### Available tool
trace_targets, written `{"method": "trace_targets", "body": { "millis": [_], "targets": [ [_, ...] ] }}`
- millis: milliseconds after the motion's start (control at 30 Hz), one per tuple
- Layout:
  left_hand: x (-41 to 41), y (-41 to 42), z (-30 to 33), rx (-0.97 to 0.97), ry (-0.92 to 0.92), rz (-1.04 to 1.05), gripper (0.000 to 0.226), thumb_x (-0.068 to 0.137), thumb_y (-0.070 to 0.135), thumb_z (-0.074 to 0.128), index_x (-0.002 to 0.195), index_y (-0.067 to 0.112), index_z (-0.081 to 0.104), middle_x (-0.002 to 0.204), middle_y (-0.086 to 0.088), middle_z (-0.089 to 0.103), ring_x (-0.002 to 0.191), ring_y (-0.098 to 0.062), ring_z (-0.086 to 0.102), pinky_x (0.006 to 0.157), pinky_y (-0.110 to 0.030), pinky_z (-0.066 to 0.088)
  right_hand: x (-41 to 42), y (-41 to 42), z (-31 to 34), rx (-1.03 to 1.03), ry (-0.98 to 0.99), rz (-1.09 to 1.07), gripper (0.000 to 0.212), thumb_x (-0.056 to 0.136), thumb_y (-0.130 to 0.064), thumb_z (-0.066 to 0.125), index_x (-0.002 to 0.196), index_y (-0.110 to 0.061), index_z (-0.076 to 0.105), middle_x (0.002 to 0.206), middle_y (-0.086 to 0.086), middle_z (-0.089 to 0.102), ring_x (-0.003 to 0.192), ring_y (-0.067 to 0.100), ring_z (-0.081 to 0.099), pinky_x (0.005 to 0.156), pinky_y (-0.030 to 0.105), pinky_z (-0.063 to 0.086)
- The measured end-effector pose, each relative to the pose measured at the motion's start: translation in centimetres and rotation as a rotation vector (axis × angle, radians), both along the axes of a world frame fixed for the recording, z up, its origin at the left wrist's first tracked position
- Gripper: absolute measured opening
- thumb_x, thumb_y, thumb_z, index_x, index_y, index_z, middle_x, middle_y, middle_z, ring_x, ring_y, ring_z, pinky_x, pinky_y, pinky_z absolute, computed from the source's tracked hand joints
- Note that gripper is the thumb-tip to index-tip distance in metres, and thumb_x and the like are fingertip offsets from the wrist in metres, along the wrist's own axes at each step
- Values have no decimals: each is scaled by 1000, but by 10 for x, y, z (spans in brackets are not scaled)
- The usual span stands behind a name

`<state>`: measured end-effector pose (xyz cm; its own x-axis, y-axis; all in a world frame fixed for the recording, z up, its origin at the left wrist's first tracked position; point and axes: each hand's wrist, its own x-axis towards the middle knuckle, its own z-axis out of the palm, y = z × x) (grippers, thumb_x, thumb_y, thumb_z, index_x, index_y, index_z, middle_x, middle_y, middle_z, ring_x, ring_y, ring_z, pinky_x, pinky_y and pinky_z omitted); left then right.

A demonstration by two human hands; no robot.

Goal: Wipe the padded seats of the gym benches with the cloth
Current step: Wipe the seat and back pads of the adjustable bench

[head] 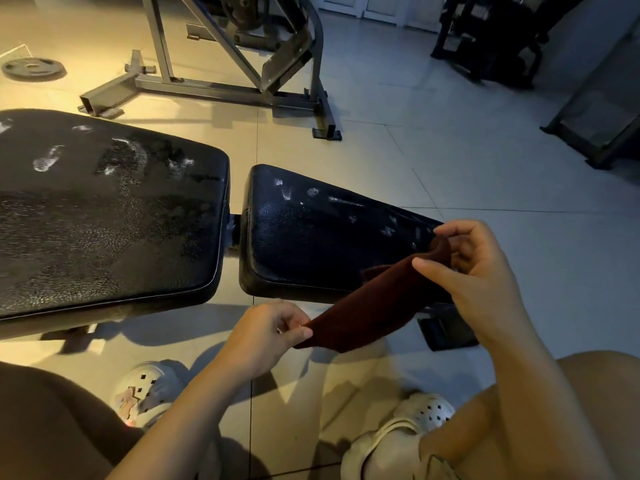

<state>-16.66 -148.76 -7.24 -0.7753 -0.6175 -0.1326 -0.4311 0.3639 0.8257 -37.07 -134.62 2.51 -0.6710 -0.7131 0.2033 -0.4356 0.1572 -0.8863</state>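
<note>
A dark maroon cloth (374,306) is stretched between my two hands in front of the bench. My left hand (270,336) pinches its lower left end. Its upper right end is pinched by my right hand (474,271), just above the narrow end of the small black seat pad (311,244). The large black back pad (104,220) lies to the left, separated by a gap. Both pads carry whitish smears and marks on top. The cloth hangs in the air and overlaps the seat pad's front right corner in view.
A grey steel machine frame (221,84) stands on the tiled floor behind the bench. A weight plate (33,68) lies far left. Dark equipment (491,39) stands at the back right. My knees and white clogs (149,389) are at the bottom.
</note>
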Motion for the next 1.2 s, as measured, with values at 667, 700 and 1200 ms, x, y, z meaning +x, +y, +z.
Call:
{"method": "trace_targets", "body": {
  "millis": [667,700,1200],
  "targets": [
    [-25,-72,89,-1064,-53,462,13,84,15,68,97,16,68,99,-6,66,93,-33,59,66,-40,44,-25,-61,-19,384,95,-53,19,86,-34,72,95,-20,63,98,-2,65,95,21,60,74,33,45],
    [-33,-80,76,-1101,-69,430,20,81,10,69,101,14,68,105,-9,65,97,-35,59,70,-43,45,-28,-72,-24,495,195,-93,28,88,-37,69,110,-22,60,114,0,61,107,23,57,80,34,45],
    [17,-122,4,-883,-230,518,41,92,33,42,117,11,65,117,-13,60,105,-33,57,80,-47,49,68,-216,-107,441,529,448,62,102,-54,24,156,-27,11,164,-9,0,149,9,-8,122,42,-9]
  ]
}}
